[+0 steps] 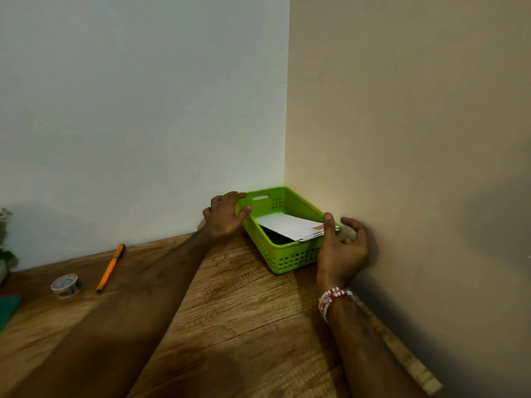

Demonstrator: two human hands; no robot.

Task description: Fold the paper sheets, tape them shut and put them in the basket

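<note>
Wooden desk (247,317), grain running roughly left to right, set into a room corner. White wall (138,104) behind it; beige wall (402,124) along its right edge, the two meeting in a vertical seam. Orange pen (110,268) with a dark cap lies at an angle on the left part of the desk, cap end toward the white wall. Teal flat object (8,307) at the far left edge, cropped; possibly a mat or folder. Bit of green foliage (5,234) above it, blurred, mostly out of frame.
</note>
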